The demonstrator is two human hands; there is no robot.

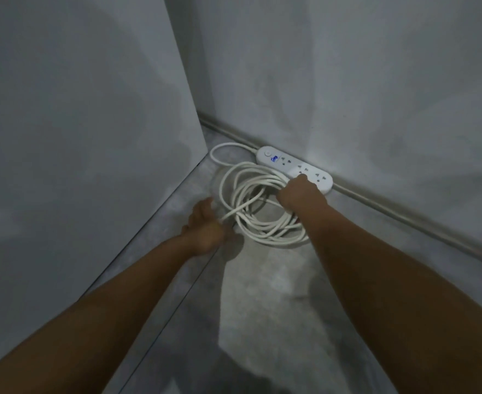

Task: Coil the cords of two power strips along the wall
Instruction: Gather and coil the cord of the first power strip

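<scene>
While the right hand [300, 194] curls round the far side of the coiled white round cord [273, 237], the left hand [205, 227] pinches a near strand; the coil lies on the grey concrete floor [262, 294] beside a white oblong plastic power strip [295, 167] along the wall [347, 81].

Bare left hand [205, 227] and right hand [300, 194], unsleeved forearms [356, 251].

both bare arms stretch forward and down. right hand [299, 194] fists round the cord [276, 237]; left hand [205, 227], left of that grip, holds one strand.
</scene>
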